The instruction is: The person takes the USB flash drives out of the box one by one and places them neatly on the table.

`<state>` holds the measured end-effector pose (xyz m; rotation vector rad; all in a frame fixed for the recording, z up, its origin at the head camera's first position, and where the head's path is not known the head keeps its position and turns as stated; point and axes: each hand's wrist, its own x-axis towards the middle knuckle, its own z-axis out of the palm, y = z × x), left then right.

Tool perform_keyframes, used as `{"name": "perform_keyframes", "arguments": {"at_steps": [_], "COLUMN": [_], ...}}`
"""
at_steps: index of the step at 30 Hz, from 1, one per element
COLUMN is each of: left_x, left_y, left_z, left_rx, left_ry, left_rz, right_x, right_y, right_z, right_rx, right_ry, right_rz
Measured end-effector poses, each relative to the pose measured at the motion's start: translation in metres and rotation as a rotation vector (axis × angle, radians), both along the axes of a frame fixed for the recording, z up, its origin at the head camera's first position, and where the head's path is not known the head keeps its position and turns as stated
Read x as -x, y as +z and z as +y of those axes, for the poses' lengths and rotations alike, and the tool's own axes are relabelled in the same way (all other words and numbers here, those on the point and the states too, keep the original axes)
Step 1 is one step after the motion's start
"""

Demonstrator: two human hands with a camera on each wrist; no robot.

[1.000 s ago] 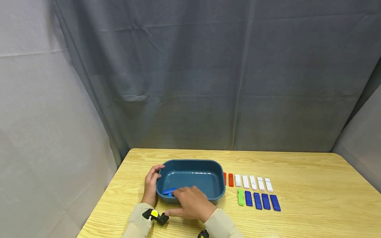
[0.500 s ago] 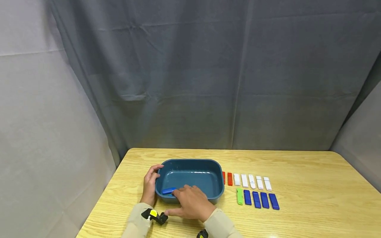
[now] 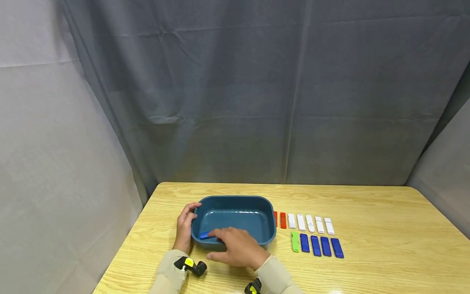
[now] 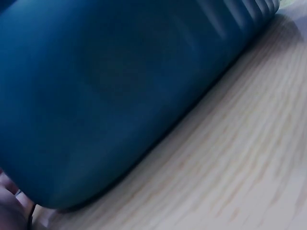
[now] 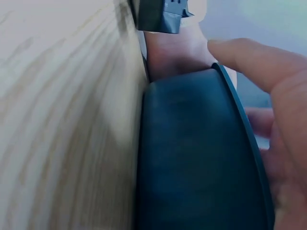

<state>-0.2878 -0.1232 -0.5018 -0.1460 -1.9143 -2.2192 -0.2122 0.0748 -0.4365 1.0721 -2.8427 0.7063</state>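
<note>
A dark teal plastic basin sits on the table in the head view. My left hand grips its left end, fingertips over the rim. In the left wrist view the basin's outer wall fills most of the picture. My right hand reaches over the near rim into the basin's front left corner. Its index finger overlaps a blue stick, like a USB flash drive, lying inside. The right thumb stretches out apart from the fingers; the fingertips are partly hidden by the basin.
Right of the basin are two rows of similar sticks. The far row has red ones and several white ones; the near row has a green one and several dark blue ones. A grey curtain hangs behind the table.
The right hand has shifted slightly right and its fingers have moved over the blue stick, covering more of it. A lighter blue piece seen beside it earlier is now hidden. The left hand stays put.
</note>
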Motion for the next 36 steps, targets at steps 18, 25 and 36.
{"name": "perform_keyframes", "arguments": {"at_steps": [18,25,36], "left_x": [-0.003,-0.003,-0.017], "left_y": [0.005,0.005,0.027], "left_z": [0.001,0.0,0.002], "left_rx": [0.0,-0.001,0.039], "left_ry": [-0.012,-0.015,-0.015], "left_rz": [-0.039,-0.045,-0.044], "right_x": [0.006,0.009,0.01], "right_y": [0.003,0.001,0.003], "right_z": [0.01,0.013,0.014], "right_rx": [0.248,0.376,0.524], "right_ry": [0.15,0.14,0.028], "right_rz": [-0.059,-0.091,-0.13]}}
